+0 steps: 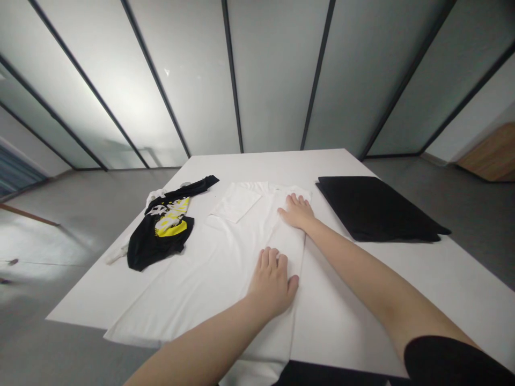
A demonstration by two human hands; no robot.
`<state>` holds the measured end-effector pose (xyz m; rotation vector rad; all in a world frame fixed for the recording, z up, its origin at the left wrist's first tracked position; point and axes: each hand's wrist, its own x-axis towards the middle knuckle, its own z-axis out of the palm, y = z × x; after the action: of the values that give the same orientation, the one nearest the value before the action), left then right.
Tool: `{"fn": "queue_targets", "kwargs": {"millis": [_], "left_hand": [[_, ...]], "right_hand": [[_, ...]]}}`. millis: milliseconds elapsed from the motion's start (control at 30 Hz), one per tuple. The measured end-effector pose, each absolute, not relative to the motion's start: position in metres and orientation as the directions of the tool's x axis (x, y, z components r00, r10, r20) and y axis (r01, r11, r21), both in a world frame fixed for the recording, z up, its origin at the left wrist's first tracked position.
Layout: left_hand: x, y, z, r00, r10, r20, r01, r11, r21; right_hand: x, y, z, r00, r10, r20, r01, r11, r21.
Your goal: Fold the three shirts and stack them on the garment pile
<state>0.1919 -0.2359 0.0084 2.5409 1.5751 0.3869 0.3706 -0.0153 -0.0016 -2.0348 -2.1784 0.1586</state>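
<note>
Our left hand [273, 279] (near, part-open) and right hand [298, 210] (farther, spread) rest on white shirt [217, 262], nothing gripped; printed black garment [147, 241] left, flat black item [374, 209] right.

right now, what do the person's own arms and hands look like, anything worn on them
Both the left hand and the right hand are ungloved, and no watch or bracelet shows at either wrist. A plain black sleeve covers the upper part of the right arm, leaving its forearm bare. The left forearm is bare too; its sleeve, if any, is out of view.
</note>
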Motion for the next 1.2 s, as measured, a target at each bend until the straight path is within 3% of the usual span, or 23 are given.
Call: {"fn": "queue_targets", "kwargs": {"millis": [333,600,733,867,1200], "left_hand": [[0.188,-0.231,-0.004,0.452,0.883,0.127,0.849,-0.47,0.241],[0.187,-0.224,0.013,0.377,0.925,0.038,0.894,-0.374,0.248],[0.187,-0.223,0.01,0.364,0.931,0.029,0.908,-0.361,0.212],[0.186,-0.222,0.003,0.364,0.931,0.025,0.916,-0.363,0.173],[0.187,-0.218,0.0,0.372,0.927,-0.038,0.922,-0.365,0.125]], "right_hand": [[0.39,0.03,0.006,0.136,0.99,0.025,0.96,-0.125,-0.252],[0.386,-0.014,0.0,0.139,0.949,0.283,0.893,0.004,-0.451],[0.359,-0.073,-0.008,-0.063,0.977,0.203,0.954,0.118,-0.277],[0.336,-0.12,-0.008,-0.132,0.987,0.091,0.98,0.144,-0.137],[0.327,-0.108,-0.002,-0.119,0.992,0.029,0.988,0.122,-0.095]]}}
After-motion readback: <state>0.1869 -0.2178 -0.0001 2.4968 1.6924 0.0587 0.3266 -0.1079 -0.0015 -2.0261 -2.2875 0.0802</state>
